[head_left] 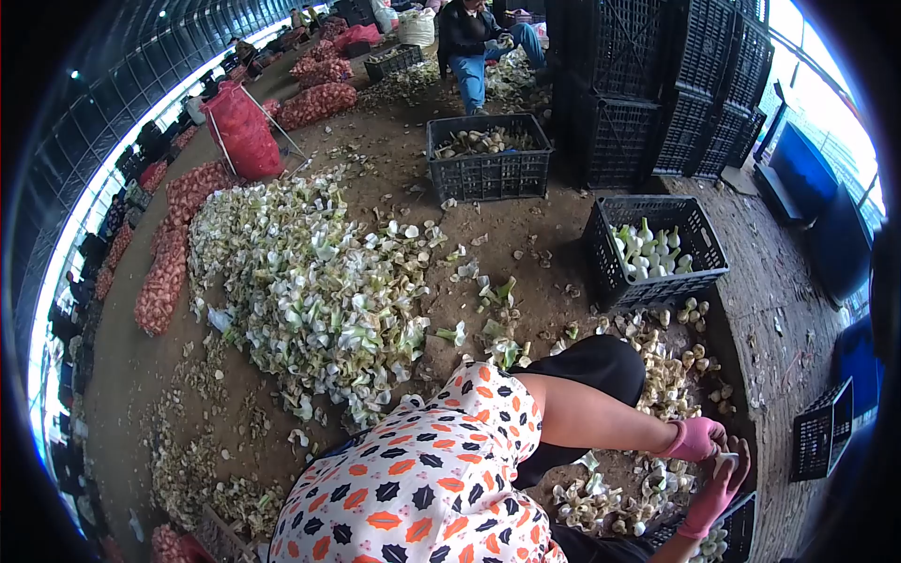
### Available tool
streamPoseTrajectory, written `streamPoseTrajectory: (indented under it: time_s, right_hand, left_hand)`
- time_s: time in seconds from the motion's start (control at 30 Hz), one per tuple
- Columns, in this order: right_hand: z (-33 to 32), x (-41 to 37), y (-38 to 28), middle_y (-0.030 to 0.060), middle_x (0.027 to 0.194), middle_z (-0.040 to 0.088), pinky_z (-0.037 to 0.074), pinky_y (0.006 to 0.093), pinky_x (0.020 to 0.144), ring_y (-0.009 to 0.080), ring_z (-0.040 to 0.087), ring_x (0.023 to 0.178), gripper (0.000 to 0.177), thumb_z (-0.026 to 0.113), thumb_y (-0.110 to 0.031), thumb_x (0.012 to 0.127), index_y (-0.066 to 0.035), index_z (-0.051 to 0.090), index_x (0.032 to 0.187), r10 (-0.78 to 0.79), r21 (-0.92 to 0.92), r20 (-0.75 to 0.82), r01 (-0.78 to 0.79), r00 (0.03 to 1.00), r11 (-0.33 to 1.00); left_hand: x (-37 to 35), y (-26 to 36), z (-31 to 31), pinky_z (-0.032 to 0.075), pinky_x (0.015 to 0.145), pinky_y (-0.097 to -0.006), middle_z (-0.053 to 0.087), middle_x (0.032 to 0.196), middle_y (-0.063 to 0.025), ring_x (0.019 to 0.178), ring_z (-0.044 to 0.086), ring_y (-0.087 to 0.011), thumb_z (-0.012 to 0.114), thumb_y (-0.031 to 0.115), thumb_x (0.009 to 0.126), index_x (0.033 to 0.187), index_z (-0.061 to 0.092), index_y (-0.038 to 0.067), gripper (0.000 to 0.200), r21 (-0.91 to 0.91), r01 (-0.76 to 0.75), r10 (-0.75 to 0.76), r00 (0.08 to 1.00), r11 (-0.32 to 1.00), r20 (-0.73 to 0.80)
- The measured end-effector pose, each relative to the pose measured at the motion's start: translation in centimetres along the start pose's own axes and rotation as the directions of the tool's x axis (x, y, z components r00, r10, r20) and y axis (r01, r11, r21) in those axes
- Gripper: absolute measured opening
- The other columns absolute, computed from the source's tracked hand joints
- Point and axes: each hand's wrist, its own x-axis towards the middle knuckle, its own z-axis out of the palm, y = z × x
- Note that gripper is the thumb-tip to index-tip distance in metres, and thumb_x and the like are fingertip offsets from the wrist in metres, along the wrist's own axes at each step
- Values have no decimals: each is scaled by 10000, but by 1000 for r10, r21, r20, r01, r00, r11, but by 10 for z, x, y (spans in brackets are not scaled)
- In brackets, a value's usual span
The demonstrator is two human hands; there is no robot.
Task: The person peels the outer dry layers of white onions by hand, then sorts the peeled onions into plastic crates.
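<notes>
My left hand, in a pink glove with darkened fingertips, is curled close beside my right hand. The fingers of my right hand, gloved the same way, wrap around a small whitish piece that looks like garlic. What my left fingers hold, if anything, is hidden. Loose garlic bulbs lie on the ground by my knee. Below my hands, a black crate with pale bulbs is partly hidden by my right forearm.
A black crate of white bulbs stands ahead of another filled crate. A large peel heap, red sacks and stacked crates surround the area. A person sits at the back. Wooden boards run along the right.
</notes>
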Motion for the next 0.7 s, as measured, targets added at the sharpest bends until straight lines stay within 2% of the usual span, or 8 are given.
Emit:
streamPoseTrajectory:
  time_s: [0.1, 0.13, 0.17, 0.2, 0.23, 0.37, 0.5, 0.7]
  right_hand:
    - [-14, 4, 1, 100, 1252, 502, 414, 335, 951, 194, 520, 1109, 358, 511, -216, 948, -12, 513, 1242, 59, 35, 35, -61, 998, 998]
    - [-7, 0, -14, 100, 1232, 524, 407, 332, 966, 195, 525, 1113, 316, 512, -168, 926, 4, 562, 1187, 99, 143, -19, -95, 995, 985]
    - [-12, -1, -16, 113, 1186, 561, 399, 335, 980, 209, 535, 1109, 314, 522, -160, 902, 19, 588, 1151, -43, -217, -98, 21, 994, 976]
    - [-4, -2, -31, 131, 1148, 590, 407, 330, 968, 209, 557, 1073, 334, 523, -168, 893, 32, 576, 1156, -76, -52, -149, 69, 986, 996]
    - [-16, -1, -31, 146, 1154, 593, 424, 337, 953, 212, 581, 1040, 340, 517, -168, 885, 39, 573, 1150, 33, 205, -196, 8, 980, 979]
    - [-57, -15, -28, 144, 1147, 591, 517, 330, 827, 239, 606, 1001, 285, 501, -100, 834, 10, 597, 1078, 37, 381, -391, 125, 920, 916]
    - [-90, -33, -33, 114, 946, 625, 534, 329, 763, 225, 619, 865, 266, 491, -79, 848, 8, 599, 1074, 198, 559, -345, 31, 917, 829]
    - [-102, -47, -41, 73, 854, 614, 517, 261, 654, 164, 605, 752, 242, 584, -79, 902, -2, 586, 1132, 283, 576, -479, 55, 831, 815]
  left_hand:
    - [8, -14, -1, 515, 732, -339, 666, 920, -67, 857, 624, -200, 680, 123, 691, 995, 661, 75, 308, 383, -110, 158, 983, 917, -97]
    - [-14, 35, -4, 511, 789, -337, 651, 1048, -91, 937, 624, -238, 665, 117, 635, 1067, 656, 98, 432, 360, 33, -37, 999, 932, 3]
    - [7, 8, -8, 493, 869, -328, 619, 1145, -118, 1010, 609, -251, 654, 115, 602, 1118, 646, 99, 517, 381, -27, 27, 1000, 924, 6]
    - [17, -13, -23, 509, 855, -360, 616, 1130, -102, 1003, 606, -246, 645, 101, 605, 1136, 642, 109, 531, 630, -335, 372, 925, 701, 78]
    - [10, 27, -28, 540, 769, -359, 589, 1174, -93, 995, 609, -237, 616, 71, 634, 1132, 640, 105, 501, 163, 98, -113, 990, 982, 84]
    - [44, 36, -56, 493, 651, -219, 625, 969, -59, 744, 577, -93, 514, -45, 835, 1290, 450, 32, 466, 325, -113, 144, 987, 939, -73]
    - [90, 10, -80, 465, 652, -195, 616, 953, -38, 791, 554, -59, 574, 47, 899, 1239, 513, 48, 346, 212, 256, -237, 965, 943, -109]
    - [125, -116, -105, 451, 929, -336, 573, 1234, -195, 1099, 577, -290, 558, 166, 762, 1382, 431, 139, 634, 889, 340, -421, 886, 307, -194]
